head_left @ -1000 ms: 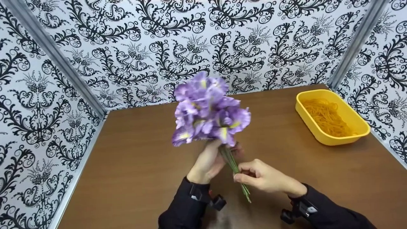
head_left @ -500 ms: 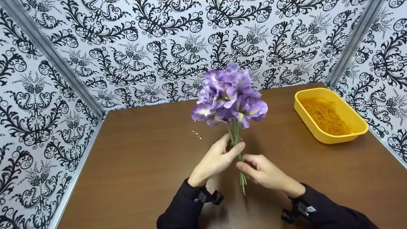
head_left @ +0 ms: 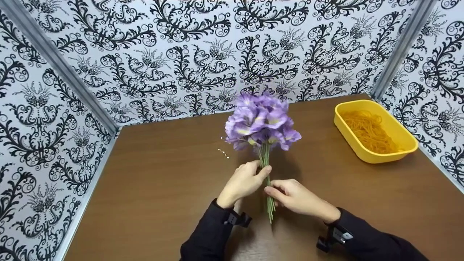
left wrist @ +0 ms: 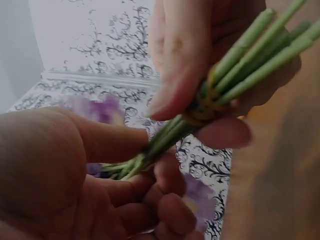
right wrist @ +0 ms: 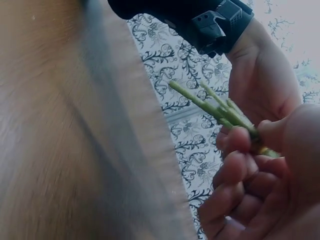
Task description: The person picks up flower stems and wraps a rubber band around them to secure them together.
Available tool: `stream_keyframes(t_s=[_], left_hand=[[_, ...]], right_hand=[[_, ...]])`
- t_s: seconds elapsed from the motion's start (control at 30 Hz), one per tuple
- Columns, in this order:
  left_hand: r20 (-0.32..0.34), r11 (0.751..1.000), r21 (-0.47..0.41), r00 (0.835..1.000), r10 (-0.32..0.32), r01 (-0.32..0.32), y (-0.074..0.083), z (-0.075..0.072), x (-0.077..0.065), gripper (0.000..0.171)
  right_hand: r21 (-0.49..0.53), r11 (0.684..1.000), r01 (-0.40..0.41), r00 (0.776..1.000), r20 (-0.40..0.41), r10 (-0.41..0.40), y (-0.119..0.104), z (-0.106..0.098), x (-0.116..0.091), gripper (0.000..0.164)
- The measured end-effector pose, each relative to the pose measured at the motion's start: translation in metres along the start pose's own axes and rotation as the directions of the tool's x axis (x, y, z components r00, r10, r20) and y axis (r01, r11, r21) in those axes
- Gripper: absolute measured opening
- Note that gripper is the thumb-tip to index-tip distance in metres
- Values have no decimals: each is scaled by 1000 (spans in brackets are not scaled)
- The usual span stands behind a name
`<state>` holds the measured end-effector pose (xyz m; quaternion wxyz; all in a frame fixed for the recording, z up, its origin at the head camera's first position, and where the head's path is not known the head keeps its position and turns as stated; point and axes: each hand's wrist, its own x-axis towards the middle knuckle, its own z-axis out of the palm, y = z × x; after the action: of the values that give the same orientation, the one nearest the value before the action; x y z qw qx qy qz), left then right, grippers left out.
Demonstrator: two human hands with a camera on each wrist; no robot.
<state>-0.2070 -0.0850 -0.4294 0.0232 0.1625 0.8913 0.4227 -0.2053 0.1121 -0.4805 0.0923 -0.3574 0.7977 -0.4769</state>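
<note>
A bunch of artificial purple irises stands nearly upright over the middle of the table, blooms at the top. My left hand grips its green stems partway down, thumb across the front. Just below, my right hand pinches the stems near their lower ends. The left wrist view shows a yellow rubber band wound several times around the stems, right at the right hand's thumb and fingers. Past the band, cut stem ends stick out in the right wrist view.
A yellow tub holding many loose rubber bands stands at the back right of the brown table. Patterned black-and-white panels enclose the back and sides. Small white specks show left of the blooms.
The bunch has swung from leaning left to nearly upright, then dipped slightly. My left hand has gone from just under the blooms to lower on the stems. The right hand still pinches them.
</note>
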Motion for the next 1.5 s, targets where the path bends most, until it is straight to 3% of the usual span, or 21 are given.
stream_keyframes(t_s=[0.37,0.63,1.03,1.5], left_hand=[[-19,984,165,998,-60,63,-22,20,11,33],[63,972,207,990,-126,110,-35,33,18,34],[82,970,199,984,-155,136,-40,41,21,34],[103,970,205,983,-151,128,-40,42,20,35]], right_hand=[[-197,978,-68,996,38,77,16,2,1,34],[-385,922,-37,996,65,67,24,7,0,38],[-492,870,-25,998,45,54,26,5,-3,37],[-524,852,-29,996,53,66,25,3,-5,36]])
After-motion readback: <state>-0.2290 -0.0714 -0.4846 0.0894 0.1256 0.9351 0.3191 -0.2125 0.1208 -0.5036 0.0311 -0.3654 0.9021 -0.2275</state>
